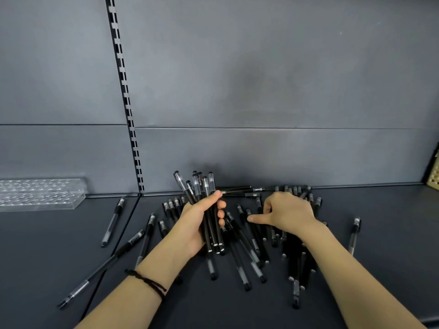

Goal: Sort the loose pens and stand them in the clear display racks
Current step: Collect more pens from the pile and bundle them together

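- Left hand: clenched around a bundle of pens, fingers wrapped over the barrels; the bundle stands nearly upright, capped ends fanning out above the fist and the lower ends showing below the palm
- Left wrist: a dark braided cord bracelet circles the forearm
- Right hand: palm down over the heap, thumb stretched toward the left, the other fingers curled down among the pens beneath; whether they grip a pen cannot be told, since the fingertips are hidden
- Loose pens: a tangled heap of black and clear-barrelled pens lying flat on the shelf, directly under and between both hands, reaching back to the rear wall
- Stray pens: one lies apart to the left of the heap, another apart to the right, and a long one rests diagonally near the front left
- Clear display rack: a transparent block with rows of holes, standing at the far left of the shelf against the back panel, well apart from the heap; no pens stand in it
- Slotted upright: a dark perforated strip running down the back panel to the shelf, between rack and heap
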`<state>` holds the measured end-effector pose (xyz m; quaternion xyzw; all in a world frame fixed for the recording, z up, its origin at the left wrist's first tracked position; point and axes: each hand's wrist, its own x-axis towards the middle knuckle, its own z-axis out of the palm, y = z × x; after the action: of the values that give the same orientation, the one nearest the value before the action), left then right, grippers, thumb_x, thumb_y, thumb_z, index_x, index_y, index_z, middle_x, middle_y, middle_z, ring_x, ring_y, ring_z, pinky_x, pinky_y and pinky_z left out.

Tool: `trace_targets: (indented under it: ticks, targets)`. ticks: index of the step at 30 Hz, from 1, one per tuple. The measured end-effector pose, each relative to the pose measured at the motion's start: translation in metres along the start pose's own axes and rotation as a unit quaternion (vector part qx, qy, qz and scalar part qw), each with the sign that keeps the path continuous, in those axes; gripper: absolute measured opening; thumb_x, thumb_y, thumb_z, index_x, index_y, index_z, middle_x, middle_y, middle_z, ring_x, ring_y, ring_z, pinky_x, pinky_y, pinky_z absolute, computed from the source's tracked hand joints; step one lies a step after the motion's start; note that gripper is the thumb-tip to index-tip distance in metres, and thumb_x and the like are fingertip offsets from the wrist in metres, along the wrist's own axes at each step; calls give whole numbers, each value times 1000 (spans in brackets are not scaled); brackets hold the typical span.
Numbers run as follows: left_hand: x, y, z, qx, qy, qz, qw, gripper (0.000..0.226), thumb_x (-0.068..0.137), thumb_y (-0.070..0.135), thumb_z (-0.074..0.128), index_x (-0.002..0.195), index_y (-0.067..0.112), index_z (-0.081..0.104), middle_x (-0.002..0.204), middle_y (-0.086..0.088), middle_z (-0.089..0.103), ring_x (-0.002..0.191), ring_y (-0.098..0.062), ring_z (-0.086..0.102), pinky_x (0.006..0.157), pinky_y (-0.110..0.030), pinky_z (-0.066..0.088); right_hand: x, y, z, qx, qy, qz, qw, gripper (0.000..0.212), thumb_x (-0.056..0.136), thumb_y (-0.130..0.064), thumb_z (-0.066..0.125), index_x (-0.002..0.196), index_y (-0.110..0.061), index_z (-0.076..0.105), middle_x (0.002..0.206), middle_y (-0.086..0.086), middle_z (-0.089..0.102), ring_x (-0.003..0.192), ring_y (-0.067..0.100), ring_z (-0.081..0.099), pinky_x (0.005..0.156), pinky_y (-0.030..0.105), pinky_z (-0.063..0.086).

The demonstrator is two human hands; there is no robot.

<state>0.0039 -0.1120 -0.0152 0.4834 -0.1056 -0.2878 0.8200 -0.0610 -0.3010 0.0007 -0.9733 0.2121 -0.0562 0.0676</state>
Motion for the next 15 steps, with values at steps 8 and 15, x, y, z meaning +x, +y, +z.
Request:
trace_targets:
  ticks: [8, 15]
  targets:
    - [3, 1, -2, -15, -9, -17, 1000, 13, 84, 23, 69, 84, 12, 62, 64, 1, 53, 50, -11, 48, 48, -22, 44, 7, -10, 5, 88, -55, 7, 995, 36, 77, -54, 71, 82, -18, 70, 91, -4, 68, 89, 16, 64, 83, 33, 53]
    - [1, 1, -4, -15, -23, -20, 999, 16, 81, 24, 71, 84, 14, 59, 64, 2, 49, 50, -10, 45, 47, -21, 44, 12, -16, 2, 91, -43, 20, 995, 51, 83, -62, 61, 61, -15, 63, 63, -4, 58, 64, 15, 59, 67, 29, 49]
